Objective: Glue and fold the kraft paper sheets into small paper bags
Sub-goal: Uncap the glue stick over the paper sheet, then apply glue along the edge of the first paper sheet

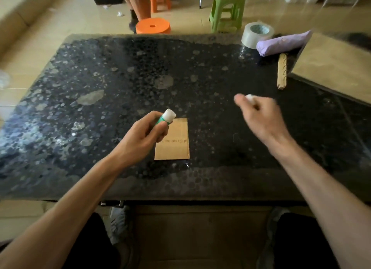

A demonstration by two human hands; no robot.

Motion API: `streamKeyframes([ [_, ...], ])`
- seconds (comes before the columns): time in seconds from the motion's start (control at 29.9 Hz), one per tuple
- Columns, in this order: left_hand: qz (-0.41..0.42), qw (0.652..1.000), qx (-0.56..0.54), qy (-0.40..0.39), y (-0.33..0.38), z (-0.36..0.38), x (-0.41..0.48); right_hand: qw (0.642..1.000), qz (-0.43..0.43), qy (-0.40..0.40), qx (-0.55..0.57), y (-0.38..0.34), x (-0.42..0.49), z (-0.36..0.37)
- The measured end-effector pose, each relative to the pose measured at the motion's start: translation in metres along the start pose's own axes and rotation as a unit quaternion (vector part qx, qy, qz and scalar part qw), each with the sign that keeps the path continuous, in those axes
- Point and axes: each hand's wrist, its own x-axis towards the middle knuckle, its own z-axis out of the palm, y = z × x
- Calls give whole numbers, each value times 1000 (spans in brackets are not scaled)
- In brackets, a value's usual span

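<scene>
A small folded kraft paper piece (174,142) with printed text lies flat on the dark speckled table (120,78) near its front edge. My left hand (144,134) grips a green and white glue stick (166,118) just above the paper's top left corner, its white end pointing up. My right hand (259,112) hovers to the right of the paper, blurred, with a small white piece (250,97), seemingly the glue cap, pinched in its fingers.
A roll of tape (257,34), a lilac cloth bundle (281,44) and a strip of kraft paper (282,72) lie at the back right. A tan board (337,68) overlaps the table's right side. Orange (153,26) and green (228,9) stools and a person's legs stand beyond.
</scene>
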Motion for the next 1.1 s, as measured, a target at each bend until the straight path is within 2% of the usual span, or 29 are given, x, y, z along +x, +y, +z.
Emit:
streamKeyframes([
  [0.1,-11,1000,21,8,3,10,10,988,-17,-111,-105,11,-10,32],
  [0.23,-24,999,14,45,7,22,23,974,-70,-115,-183,21,-5,50],
  [0.33,-51,995,3,80,6,28,27,969,-74,-108,-209,28,1,67],
  [0.57,-112,987,-14,113,4,30,28,982,-57,-32,-177,25,31,109],
  [0.87,-129,985,-30,108,2,16,30,988,-71,44,-134,10,52,151],
  [1.1,-156,975,-89,128,6,14,28,993,-57,5,-107,2,40,131],
])
